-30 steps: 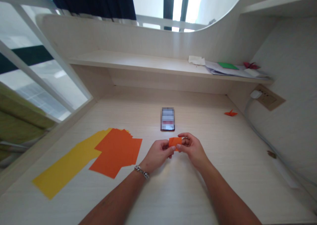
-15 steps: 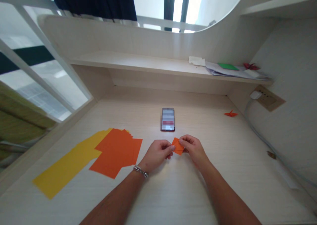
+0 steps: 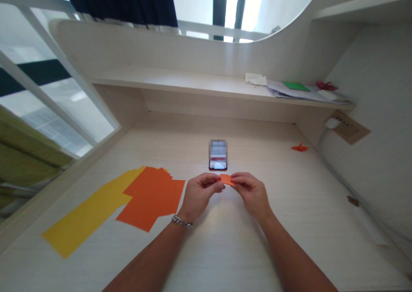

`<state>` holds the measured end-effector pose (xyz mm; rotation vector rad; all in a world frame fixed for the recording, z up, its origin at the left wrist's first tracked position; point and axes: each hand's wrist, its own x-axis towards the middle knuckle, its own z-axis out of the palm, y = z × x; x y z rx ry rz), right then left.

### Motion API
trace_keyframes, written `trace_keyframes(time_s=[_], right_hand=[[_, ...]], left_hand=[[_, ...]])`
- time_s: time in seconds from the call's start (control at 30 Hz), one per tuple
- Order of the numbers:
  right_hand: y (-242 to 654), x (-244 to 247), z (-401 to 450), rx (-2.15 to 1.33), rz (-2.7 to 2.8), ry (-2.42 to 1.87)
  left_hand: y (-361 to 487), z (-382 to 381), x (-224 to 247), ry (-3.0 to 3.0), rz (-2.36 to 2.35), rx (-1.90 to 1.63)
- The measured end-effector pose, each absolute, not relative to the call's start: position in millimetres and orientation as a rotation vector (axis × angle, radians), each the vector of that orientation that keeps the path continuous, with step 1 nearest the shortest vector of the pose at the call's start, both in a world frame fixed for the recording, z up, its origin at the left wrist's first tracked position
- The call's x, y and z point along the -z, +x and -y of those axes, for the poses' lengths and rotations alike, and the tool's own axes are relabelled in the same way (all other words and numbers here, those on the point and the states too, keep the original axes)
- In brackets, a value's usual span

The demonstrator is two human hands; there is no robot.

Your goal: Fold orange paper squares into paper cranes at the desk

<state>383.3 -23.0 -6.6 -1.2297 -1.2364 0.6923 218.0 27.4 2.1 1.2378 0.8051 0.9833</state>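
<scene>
A small folded orange paper (image 3: 227,179) is held between both hands, just in front of a phone (image 3: 218,155) lying on the desk. My left hand (image 3: 200,194), with a silver bracelet at the wrist, pinches the paper's left end. The right end is gripped by the thumb and fingers of my right hand (image 3: 252,194). Seen from here, the paper looks thin and narrow. Left of my hands, orange sheets (image 3: 154,200) overlap yellow sheets (image 3: 83,219) on the desk.
A folded orange paper figure (image 3: 300,147) lies at the back right of the desk (image 3: 180,133). Papers (image 3: 305,94) and a red folded piece (image 3: 326,86) rest on the shelf (image 3: 193,81). A cable (image 3: 341,176) hangs from the wall socket (image 3: 350,127).
Both hands have moved slightly up toward the phone. The orange paper has tilted from showing a broad face to showing a narrow strip.
</scene>
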Motion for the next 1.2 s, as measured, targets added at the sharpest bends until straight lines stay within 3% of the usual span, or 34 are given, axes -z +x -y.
trace_keyframes(time_s=[0.67, 1.2], right_hand=[[368, 3, 24, -1.052, 0.992, -1.086], [366, 3, 27, -1.058, 1.025, -1.148]], left_hand=[[217, -23, -4, 1.308, -0.747, -1.073], [215, -24, -1, 1.305, -0.752, -1.024]])
